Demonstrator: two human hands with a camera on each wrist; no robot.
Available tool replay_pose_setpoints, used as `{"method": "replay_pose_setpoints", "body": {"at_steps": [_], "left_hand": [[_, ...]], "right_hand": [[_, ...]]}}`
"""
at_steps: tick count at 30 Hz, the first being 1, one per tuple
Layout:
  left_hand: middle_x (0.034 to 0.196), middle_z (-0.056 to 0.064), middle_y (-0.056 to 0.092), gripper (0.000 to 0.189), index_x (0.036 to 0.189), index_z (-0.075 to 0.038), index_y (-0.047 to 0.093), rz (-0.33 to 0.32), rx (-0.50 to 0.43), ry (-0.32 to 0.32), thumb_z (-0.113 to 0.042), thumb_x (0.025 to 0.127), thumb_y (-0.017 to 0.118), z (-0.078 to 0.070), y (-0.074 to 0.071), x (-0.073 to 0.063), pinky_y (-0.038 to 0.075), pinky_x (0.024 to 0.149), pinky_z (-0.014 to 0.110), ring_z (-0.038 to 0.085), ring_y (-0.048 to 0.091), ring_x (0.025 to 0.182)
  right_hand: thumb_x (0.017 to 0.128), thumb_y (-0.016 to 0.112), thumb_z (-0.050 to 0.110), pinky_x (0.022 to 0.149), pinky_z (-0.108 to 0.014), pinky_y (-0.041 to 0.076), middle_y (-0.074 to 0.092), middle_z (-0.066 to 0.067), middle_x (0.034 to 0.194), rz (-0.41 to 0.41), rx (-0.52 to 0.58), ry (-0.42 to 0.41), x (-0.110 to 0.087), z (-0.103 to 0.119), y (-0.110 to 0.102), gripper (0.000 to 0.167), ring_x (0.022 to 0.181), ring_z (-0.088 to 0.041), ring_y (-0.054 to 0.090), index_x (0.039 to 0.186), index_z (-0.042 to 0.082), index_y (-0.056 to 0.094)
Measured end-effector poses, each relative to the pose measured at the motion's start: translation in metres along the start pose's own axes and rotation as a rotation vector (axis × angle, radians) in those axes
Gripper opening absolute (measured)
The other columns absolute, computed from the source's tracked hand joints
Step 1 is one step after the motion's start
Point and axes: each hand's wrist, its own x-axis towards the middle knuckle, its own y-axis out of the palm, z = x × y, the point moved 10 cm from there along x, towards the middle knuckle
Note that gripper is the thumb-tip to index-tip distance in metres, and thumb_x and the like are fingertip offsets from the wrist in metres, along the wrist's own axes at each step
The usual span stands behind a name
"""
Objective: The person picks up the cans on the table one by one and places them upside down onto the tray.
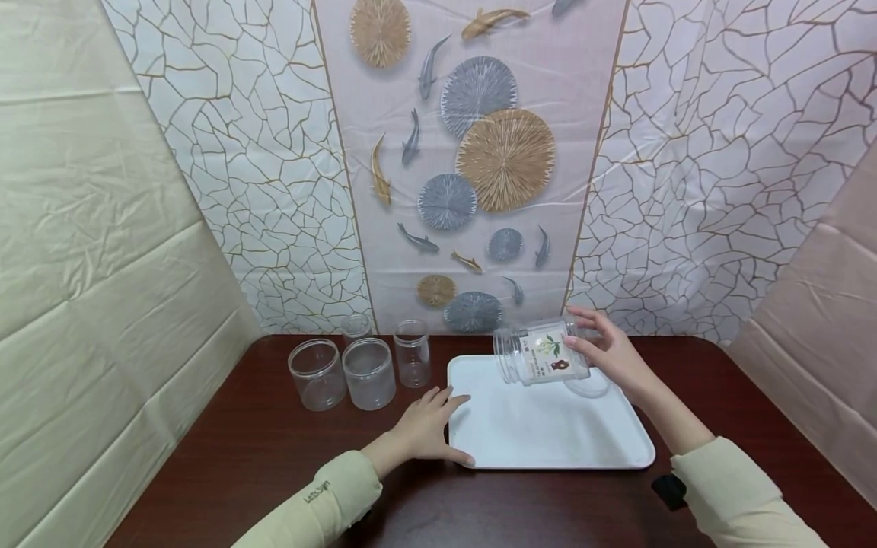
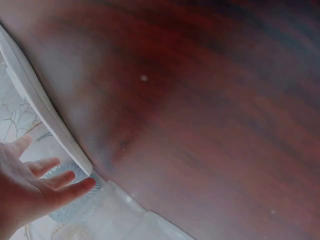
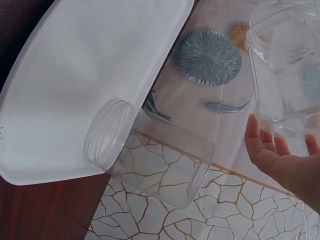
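Pointing leftward, nearly level, the labelled jar point(image 1: 546, 354) is gripped by right hand point(image 1: 614, 356), left hand point(image 1: 426, 426) spread, second jar point(image 3: 167, 162) whole only in right-wrist view.

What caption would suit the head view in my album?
Right hand holding a labelled clear jar sideways over a white tray, left hand at its edge, four clear containers alongside.

Hanging drapes point(image 1: 493, 160) round the table point(image 1: 521, 506) suggest a booth.

Over the front middle of the white tray point(image 1: 530, 438), passage is free; a clear jar point(image 3: 165, 156) obstructs its back right corner.
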Motion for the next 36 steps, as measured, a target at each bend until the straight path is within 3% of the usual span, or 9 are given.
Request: {"method": "replay_pose_setpoints", "body": {"at_steps": [9, 20, 28, 36], "left_hand": [[0.147, 0.015, 0.039, 0.107, 0.146, -0.023, 0.033, 0.056, -0.011, -0.028, -0.073, 0.059, 0.072, 0.003, 0.008, 0.001, 0.039, 0.1, 0.054, 0.036, 0.035, 0.135], [0.145, 0.014, 0.042, 0.11, 0.143, -0.016, 0.039, 0.074, 0.057, -0.035, -0.076, 0.056, 0.07, 0.002, 0.006, 0.004, 0.038, 0.099, 0.057, 0.036, 0.035, 0.135], [0.147, 0.015, 0.037, 0.109, 0.142, -0.013, 0.04, 0.108, 0.018, -0.046, -0.074, 0.058, 0.071, 0.004, 0.012, 0.004, 0.039, 0.099, 0.056, 0.035, 0.036, 0.135], [0.151, 0.015, 0.03, 0.108, 0.144, -0.011, 0.036, 0.142, -0.043, -0.06, -0.071, 0.062, 0.071, 0.007, 0.016, 0.001, 0.037, 0.101, 0.058, 0.035, 0.034, 0.136]], "right_hand": [[0.096, 0.053, 0.028, 0.08, -0.034, 0.046, 0.029, -0.03, 0.143, 0.016, -0.009, 0.014, -0.001, -0.003, -0.002, 0.06, 0.123, -0.048, 0.041, 0.146, 0.007, 0.028], [0.096, 0.053, 0.026, 0.076, -0.032, 0.046, 0.03, -0.03, 0.141, 0.032, -0.022, -0.003, 0.0, -0.002, 0.0, 0.059, 0.117, -0.045, 0.047, 0.146, 0.006, 0.028], [0.096, 0.054, 0.026, 0.075, -0.032, 0.046, 0.029, -0.031, 0.141, 0.046, -0.033, 0.003, 0.0, -0.005, 0.001, 0.06, 0.119, -0.049, 0.045, 0.146, 0.006, 0.028], [0.094, 0.057, 0.029, 0.085, -0.049, 0.047, 0.031, -0.03, 0.142, 0.045, -0.111, -0.004, -0.001, -0.004, -0.001, 0.062, 0.118, -0.048, 0.045, 0.146, 0.008, 0.03]]}}
